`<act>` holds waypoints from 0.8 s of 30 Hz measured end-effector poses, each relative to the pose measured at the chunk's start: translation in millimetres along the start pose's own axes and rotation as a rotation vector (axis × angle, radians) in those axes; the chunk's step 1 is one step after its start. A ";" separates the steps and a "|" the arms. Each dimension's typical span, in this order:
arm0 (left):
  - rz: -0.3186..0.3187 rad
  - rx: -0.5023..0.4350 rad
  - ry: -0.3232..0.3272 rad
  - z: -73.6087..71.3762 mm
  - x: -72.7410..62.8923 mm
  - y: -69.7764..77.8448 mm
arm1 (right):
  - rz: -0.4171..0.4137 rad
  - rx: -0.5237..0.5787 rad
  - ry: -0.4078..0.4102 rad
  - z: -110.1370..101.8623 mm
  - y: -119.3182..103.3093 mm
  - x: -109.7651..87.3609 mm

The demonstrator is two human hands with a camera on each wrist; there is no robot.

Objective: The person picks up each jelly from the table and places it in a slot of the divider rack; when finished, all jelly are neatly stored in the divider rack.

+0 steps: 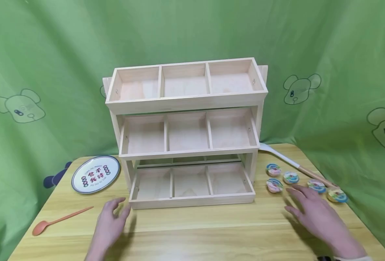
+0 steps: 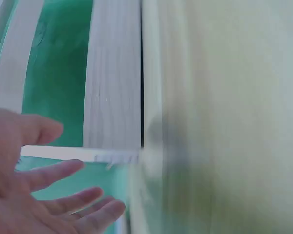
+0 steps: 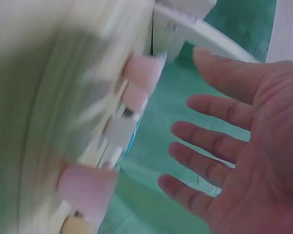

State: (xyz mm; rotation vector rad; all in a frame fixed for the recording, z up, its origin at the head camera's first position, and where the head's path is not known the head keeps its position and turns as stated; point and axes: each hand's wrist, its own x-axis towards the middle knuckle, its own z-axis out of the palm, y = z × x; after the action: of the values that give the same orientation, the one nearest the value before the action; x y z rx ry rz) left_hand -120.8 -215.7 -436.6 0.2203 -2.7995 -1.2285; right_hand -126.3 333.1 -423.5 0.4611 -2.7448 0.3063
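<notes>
In the head view my left hand point(image 1: 110, 223) hovers over the table by the front left corner of a three-tier wooden rack point(image 1: 192, 203). Its fingers are spread and hold nothing, as the left wrist view also shows. On the other side, my right hand point(image 1: 316, 214) reaches toward several small jelly cups point(image 1: 274, 185) with printed lids. Its fingers are extended and apart, nothing between them. The right wrist view shows a pink jelly cup point(image 3: 88, 190) standing on the table, apart from the fingers.
Left of the rack lies a round plate point(image 1: 95, 174) with red lettering. An orange spoon point(image 1: 62, 219) is nearer the front left. Behind the cups a white long-handled utensil point(image 1: 288, 160) with a wooden grip leans toward the right edge. A green curtain point(image 1: 186, 29) hangs behind.
</notes>
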 end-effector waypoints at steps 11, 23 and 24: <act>-0.202 -0.623 0.049 15.8 24.9 -1.0 | 0.178 0.003 -0.210 -3.7 34.1 -5.5; -0.236 -0.709 0.038 23.8 32.7 -5.8 | 0.159 -0.065 -0.143 -4.7 46.8 -15.0; -0.239 -0.710 0.035 24.1 32.7 -6.1 | 0.156 -0.068 -0.136 -4.2 47.9 -16.5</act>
State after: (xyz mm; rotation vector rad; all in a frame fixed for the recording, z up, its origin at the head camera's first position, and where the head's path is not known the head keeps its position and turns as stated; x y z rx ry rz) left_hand -155.6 -207.5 -457.0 0.5152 -2.1634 -2.1353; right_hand -127.1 383.0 -432.9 0.2596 -2.9198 0.2267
